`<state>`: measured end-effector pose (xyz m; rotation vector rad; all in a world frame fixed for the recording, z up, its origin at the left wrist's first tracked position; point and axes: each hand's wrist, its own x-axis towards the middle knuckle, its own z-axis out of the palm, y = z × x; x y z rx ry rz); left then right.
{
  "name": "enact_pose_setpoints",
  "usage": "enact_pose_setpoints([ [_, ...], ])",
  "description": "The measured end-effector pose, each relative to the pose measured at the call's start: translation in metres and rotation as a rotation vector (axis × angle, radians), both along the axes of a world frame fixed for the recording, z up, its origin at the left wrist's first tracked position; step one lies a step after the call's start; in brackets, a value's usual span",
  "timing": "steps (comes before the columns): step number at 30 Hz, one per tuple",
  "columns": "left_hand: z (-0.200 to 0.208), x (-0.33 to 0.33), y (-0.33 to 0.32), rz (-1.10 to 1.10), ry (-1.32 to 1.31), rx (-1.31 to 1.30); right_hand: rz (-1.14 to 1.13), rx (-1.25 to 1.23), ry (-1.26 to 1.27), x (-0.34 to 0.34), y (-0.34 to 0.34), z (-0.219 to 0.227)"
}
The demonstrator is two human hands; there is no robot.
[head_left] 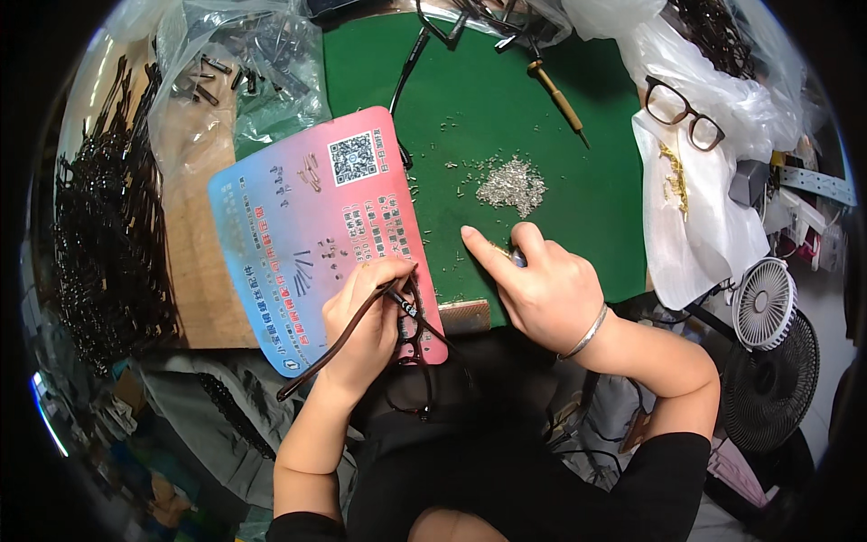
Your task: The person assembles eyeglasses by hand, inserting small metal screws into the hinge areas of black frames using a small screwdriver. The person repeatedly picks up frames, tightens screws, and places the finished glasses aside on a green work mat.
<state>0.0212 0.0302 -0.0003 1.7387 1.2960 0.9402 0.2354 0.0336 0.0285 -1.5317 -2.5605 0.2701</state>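
My left hand [368, 316] is closed round a dark brown eyeglass frame [414, 350], over the lower right of a pink and blue printed mat [237, 217]. One temple arm [339, 350] slants down to the left past the wrist. To the right, my right hand [551, 285] has its index finger stretched out, its tip by the green mat. Its other fingers are curled round a small brass-coloured tool [504, 253] with a dark rounded end; most of it is hidden. Beyond that fingertip lies a heap of tiny silver screws [512, 185], some scattered around it.
Small metal parts [302, 271] lie on the printed mat. A brass-handled screwdriver [558, 98] rests on the green mat [361, 63]. Finished-looking glasses [685, 113] sit on white wrapping at right. Dark temple arms [108, 226] are piled at left, beside a clear bag [262, 54]. Fans [766, 303] stand at right.
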Motion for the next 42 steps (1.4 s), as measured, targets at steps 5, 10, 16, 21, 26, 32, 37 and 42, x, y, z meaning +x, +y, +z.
enact_pose_setpoints([
  [5, 0.005, 0.002, 0.002, -0.032, 0.088, 0.016, -0.031, -0.081, 0.064, 0.003, 0.002, 0.007],
  [10, 0.004, -0.002, -0.001, -0.040, 0.026, -0.030, 0.104, -0.381, 0.362, 0.004, 0.005, 0.020],
  [16, 0.005, -0.004, 0.004, -0.066, 0.025, -0.035, 0.151, -0.424, 0.384, -0.015, 0.007, 0.005],
  [21, 0.005, -0.002, 0.005, -0.052, -0.013, -0.036, 0.166, -0.447, 0.370, -0.018, 0.010, 0.004],
  [26, 0.004, -0.002, 0.007, -0.080, 0.008, -0.015, 0.230, -0.348, 0.371, -0.017, 0.014, 0.003],
  [32, 0.001, -0.002, 0.008, -0.064, 0.075, 0.053, 0.410, -0.327, 0.249, -0.014, 0.036, -0.001],
  [37, -0.001, -0.001, 0.007, -0.048, 0.096, 0.087, 0.420, -0.347, 0.224, -0.017, 0.038, 0.000],
  [42, -0.005, -0.001, 0.008, -0.039, 0.070, 0.083, 0.430, -0.349, 0.213, -0.018, 0.041, 0.000],
])
